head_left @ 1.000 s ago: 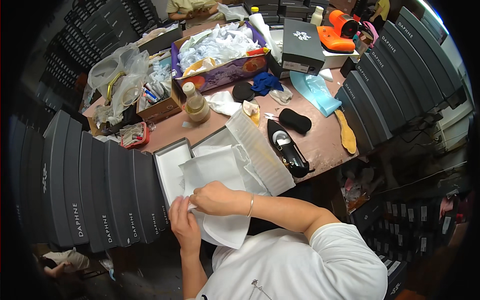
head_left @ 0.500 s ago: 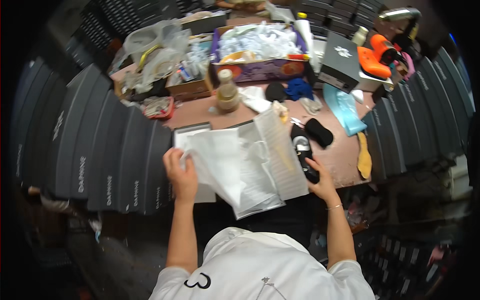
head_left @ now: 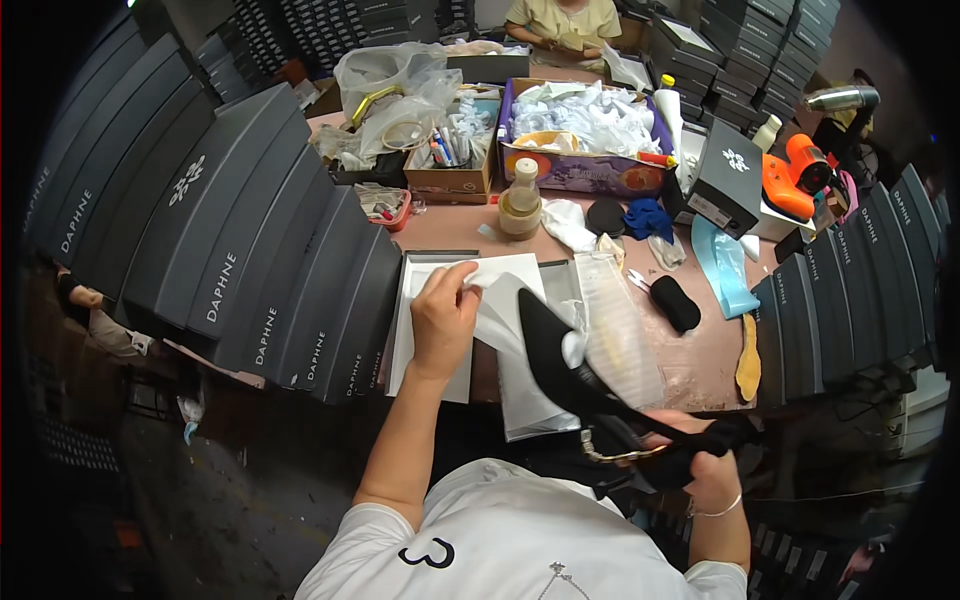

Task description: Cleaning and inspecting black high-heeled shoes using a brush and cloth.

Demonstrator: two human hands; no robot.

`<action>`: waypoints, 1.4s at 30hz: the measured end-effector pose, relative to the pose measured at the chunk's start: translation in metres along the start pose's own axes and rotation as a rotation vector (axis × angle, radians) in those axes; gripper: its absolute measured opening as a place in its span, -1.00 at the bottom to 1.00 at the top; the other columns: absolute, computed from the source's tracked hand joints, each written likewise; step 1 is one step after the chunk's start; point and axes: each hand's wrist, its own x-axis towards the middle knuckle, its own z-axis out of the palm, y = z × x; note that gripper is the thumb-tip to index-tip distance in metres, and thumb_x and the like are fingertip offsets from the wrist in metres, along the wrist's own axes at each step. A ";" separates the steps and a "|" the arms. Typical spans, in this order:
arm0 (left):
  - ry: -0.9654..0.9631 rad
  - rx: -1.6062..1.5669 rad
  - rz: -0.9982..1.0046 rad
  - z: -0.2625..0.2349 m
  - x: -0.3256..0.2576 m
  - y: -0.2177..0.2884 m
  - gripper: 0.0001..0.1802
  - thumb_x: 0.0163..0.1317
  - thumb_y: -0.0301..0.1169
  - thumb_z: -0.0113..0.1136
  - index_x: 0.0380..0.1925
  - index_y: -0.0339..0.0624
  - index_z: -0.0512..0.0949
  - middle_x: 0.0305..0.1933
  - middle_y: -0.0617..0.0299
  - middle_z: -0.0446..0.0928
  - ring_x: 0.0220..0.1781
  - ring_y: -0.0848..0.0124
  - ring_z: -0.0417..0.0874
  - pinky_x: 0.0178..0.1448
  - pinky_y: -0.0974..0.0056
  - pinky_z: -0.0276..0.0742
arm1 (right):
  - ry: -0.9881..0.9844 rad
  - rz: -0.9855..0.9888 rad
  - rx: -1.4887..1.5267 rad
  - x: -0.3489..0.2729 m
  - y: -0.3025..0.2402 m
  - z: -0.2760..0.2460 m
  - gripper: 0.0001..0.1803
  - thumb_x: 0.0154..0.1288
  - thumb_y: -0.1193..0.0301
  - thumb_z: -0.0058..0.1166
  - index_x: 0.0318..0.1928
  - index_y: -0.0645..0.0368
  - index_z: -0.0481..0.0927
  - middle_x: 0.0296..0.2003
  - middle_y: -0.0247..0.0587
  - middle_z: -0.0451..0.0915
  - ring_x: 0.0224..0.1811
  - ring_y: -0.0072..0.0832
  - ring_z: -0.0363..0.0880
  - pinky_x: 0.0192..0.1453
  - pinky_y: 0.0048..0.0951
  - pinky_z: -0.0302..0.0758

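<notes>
Close to me, my right hand [head_left: 712,475] grips a black shoe [head_left: 548,360] by its rear part. The shoe is raised and tilted, its pointed toe up toward the middle, and a gold chain trim shows on it. My left hand [head_left: 440,318] pinches a corner of white tissue paper [head_left: 498,318] between thumb and fingers. Behind the shoe, an open shoe box [head_left: 512,418] lies lined with white paper, partly hidden. Translucent wrapping sheet [head_left: 620,335] drapes over its right side. A shallow white-lined box part [head_left: 402,345] rests under my left hand.
Dark shoe boxes [head_left: 250,250] are stacked at left, with more [head_left: 830,300] at right. Farther back stand a purple carton [head_left: 580,172] of crumpled white paper, a bottle [head_left: 520,205] and an orange tool [head_left: 790,185]. A black pad [head_left: 675,303] lies at right. Another person [head_left: 565,25] sits beyond.
My right hand has lifted the black shoe off the table and brought it toward me. My left hand has drawn the tissue paper up and to the right. The view has shifted.
</notes>
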 end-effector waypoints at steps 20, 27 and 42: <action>-0.179 -0.136 0.074 -0.009 -0.049 0.007 -0.79 0.16 -0.53 0.28 -0.17 -0.27 0.63 -0.46 0.05 0.53 -0.51 0.17 0.55 -0.39 0.23 0.45 | -0.002 0.237 1.114 0.083 0.097 -0.005 -0.38 0.38 -0.18 -0.21 0.04 0.07 0.58 -0.07 -0.09 0.65 -0.13 -0.09 0.57 -0.52 -0.49 0.57; -0.213 -0.225 0.470 -0.015 -0.059 0.042 -0.49 -0.15 -0.58 0.28 -0.04 -0.20 0.64 -0.54 0.29 0.39 -0.56 0.35 0.47 -0.46 0.25 0.46 | 0.152 0.146 1.128 0.104 0.083 0.025 -0.38 0.37 -0.06 -0.09 0.23 0.13 0.44 0.15 -0.03 0.52 0.25 0.00 0.41 0.12 -0.05 0.55; -0.467 -0.349 0.573 -0.010 -0.104 0.033 -0.52 -0.09 -0.51 0.40 -0.05 -0.29 0.62 -0.52 0.24 0.47 -0.58 0.34 0.50 -0.49 0.33 0.49 | 0.153 -0.286 -0.218 0.145 0.121 0.052 -0.44 0.35 0.23 0.03 0.28 0.23 0.36 0.23 0.05 0.44 0.28 -0.07 0.39 0.36 -0.04 0.34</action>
